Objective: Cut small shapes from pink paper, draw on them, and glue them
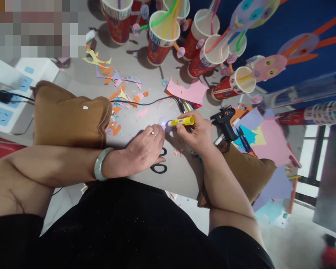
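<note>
My right hand grips a yellow glue stick, held nearly level with its white end pointing left. That end meets a small light purple paper piece on the table. Bent over the left edge of the paper, the fingers of my left hand are drawn together and seem to pinch it; the fingertips are partly hidden. Black-handled scissors lie under my left hand, their blades covered. Just past my right hand is a black hot glue gun.
Red paper cups with straws and paper decorations stand at the back. Paper scraps litter the table. Brown cushions flank my arms. A white power strip sits left, coloured paper sheets right. A black cable crosses the middle.
</note>
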Demonstrator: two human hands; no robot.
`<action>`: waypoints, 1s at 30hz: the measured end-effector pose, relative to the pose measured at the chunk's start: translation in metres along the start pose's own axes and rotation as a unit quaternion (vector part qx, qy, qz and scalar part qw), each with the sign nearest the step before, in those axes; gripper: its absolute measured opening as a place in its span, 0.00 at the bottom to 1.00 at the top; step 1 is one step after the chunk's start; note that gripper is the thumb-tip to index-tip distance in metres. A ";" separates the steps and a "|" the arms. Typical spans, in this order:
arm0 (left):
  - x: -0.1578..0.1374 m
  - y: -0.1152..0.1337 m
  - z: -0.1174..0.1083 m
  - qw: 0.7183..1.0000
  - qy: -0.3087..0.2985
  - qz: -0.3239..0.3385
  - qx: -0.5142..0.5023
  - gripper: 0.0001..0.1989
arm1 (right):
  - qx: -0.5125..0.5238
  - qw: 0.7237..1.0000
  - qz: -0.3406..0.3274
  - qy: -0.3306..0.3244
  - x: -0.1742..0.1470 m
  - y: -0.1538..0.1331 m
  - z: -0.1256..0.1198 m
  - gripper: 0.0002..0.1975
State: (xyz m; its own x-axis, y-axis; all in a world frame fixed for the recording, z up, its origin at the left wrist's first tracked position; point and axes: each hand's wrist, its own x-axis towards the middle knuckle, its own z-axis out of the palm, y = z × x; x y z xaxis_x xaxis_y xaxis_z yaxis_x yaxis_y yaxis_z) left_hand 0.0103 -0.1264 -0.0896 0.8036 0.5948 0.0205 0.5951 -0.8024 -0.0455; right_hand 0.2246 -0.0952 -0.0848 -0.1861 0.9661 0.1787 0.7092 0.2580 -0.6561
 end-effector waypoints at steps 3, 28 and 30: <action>-0.001 0.000 0.002 0.999 0.013 0.013 0.039 0.41 | 0.000 1.000 -0.018 0.000 0.000 -0.003 0.005 0.08; 0.000 0.003 -0.003 0.996 -0.006 0.005 0.092 0.41 | -0.023 0.997 -0.054 -0.044 0.004 -0.006 0.012 0.11; 0.000 0.003 -0.002 0.996 -0.004 0.001 0.086 0.41 | -0.027 0.997 -0.057 -0.038 0.004 -0.006 0.011 0.11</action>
State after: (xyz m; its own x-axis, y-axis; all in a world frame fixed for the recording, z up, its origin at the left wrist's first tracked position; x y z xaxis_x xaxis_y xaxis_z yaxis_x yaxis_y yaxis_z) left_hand 0.0119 -0.1286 -0.0876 0.8043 0.5941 0.0123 0.5822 -0.7837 -0.2163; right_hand 0.2116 -0.0926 -0.0881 -0.3174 0.9287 0.1918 0.7151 0.3672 -0.5948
